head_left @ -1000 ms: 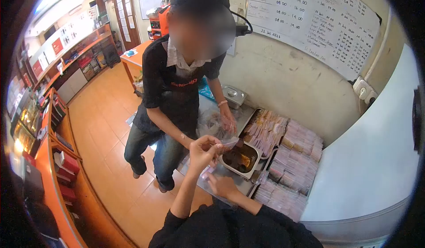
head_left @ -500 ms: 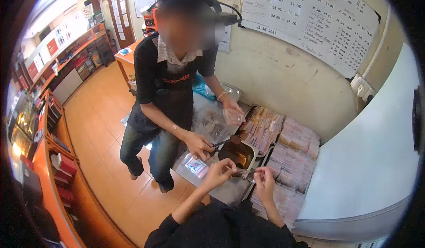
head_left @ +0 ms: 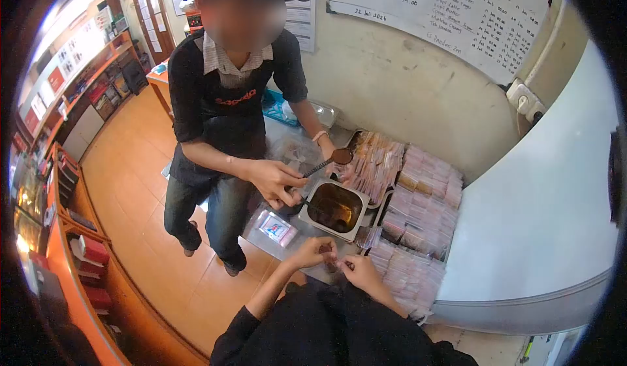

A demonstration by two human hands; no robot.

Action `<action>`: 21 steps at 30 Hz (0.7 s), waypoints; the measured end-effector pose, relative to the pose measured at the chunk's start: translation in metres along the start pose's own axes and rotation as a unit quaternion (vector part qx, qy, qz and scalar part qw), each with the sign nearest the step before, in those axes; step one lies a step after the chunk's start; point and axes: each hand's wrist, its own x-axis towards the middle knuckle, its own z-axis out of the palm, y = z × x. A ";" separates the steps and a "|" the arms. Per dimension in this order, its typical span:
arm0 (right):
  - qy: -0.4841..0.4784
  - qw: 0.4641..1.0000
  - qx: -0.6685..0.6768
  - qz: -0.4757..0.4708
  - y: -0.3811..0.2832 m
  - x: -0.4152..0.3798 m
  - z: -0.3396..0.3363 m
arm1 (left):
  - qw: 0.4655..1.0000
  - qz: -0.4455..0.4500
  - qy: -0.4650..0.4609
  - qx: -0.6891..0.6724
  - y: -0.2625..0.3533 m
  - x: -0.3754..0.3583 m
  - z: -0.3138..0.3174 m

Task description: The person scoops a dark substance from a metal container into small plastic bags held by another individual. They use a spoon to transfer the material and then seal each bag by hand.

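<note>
My left hand (head_left: 313, 253) is closed, fingertips pinching a small clear plastic bag (head_left: 334, 261). Close beside it, my right hand (head_left: 361, 272) pinches the other side of the same bag. Both are low in front of my chest, and the fingers hide much of the bag. Just beyond them stands a square metal pan (head_left: 358, 217) with brown contents, partly shiny. Across from me, a co-worker's hand (head_left: 274, 180) grips a dark-handled spoon (head_left: 342, 157) with brown stuff in its bowl, raised above the far side of the pan.
Many filled clear packets (head_left: 418, 225) lie in rows in trays to the right. A plastic pack with a blue and red label (head_left: 277, 227) rests on the metal table (head_left: 256, 234), left of the pan. A blue tray (head_left: 277, 108) is farther back. A large white surface (head_left: 522, 222) borders the right side.
My hands have drawn closer together and nearer my body with the bag. The co-worker's spoon has risen from the pan's edge. The whole view has shifted somewhat.
</note>
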 end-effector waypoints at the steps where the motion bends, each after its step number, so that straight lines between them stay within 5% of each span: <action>1: 0.015 1.000 -0.005 -0.008 0.004 -0.002 0.003 | 0.999 -0.016 -0.012 0.026 -0.005 -0.002 0.000; 7: 0.199 0.973 -0.093 0.068 0.024 0.007 -0.014 | 1.000 0.018 0.008 0.017 -0.044 -0.004 0.002; 9: 0.371 0.870 -0.324 0.013 0.023 0.016 -0.030 | 1.000 0.000 0.006 0.011 -0.045 -0.004 0.004; 13: 0.323 0.892 -0.306 0.081 0.052 0.027 -0.025 | 0.999 0.021 0.001 0.048 -0.035 0.002 0.003; 15: 0.219 0.931 -0.183 0.228 0.049 0.037 -0.024 | 0.999 0.012 -0.002 0.040 -0.028 0.003 0.003; 21: 0.159 0.938 -0.222 0.215 0.020 0.051 -0.028 | 0.998 0.034 -0.010 0.053 -0.031 0.010 0.002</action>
